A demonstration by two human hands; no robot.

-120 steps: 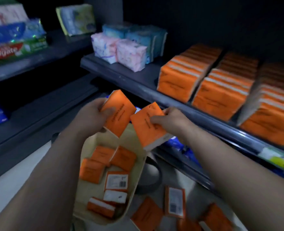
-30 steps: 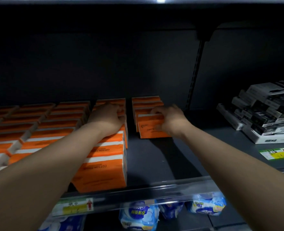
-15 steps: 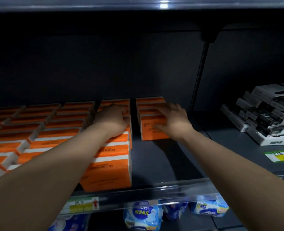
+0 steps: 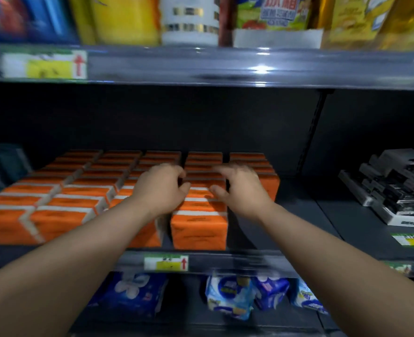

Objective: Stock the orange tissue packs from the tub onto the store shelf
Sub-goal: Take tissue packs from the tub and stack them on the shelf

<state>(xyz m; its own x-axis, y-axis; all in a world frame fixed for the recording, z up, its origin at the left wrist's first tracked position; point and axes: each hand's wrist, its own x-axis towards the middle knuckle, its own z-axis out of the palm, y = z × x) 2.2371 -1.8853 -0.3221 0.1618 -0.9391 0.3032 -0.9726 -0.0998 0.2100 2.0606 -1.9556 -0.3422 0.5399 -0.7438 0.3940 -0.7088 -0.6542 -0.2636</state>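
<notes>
**Orange tissue packs lined up on the middle shelf, both hands empty above them**

Orange tissue packs fill the left and centre of the frame, standing in rows that run from the front lip of the store shelf back toward its dark rear wall. I count roughly five rows side by side; the rightmost one stops short of the front, leaving bare shelf before it.

My left hand sits at centre frame with the fingers curled loosely, holding nothing that I can see; whether it touches the pack tops beneath it, I cannot tell. My right hand is just beside it, fingers spread and bent in an open claw, thumb pointing toward the left hand, also empty. A narrow gap separates the two.

At the right edge of the frame lies a stack of black-and-white boxes, well apart from the orange rows. A price tag is fixed on the shelf's front rail, lower centre. Below it, blue and white soft packs occupy the lower shelf. Across the top of the frame, blurred yellow and white goods stand on the upper shelf.
</notes>
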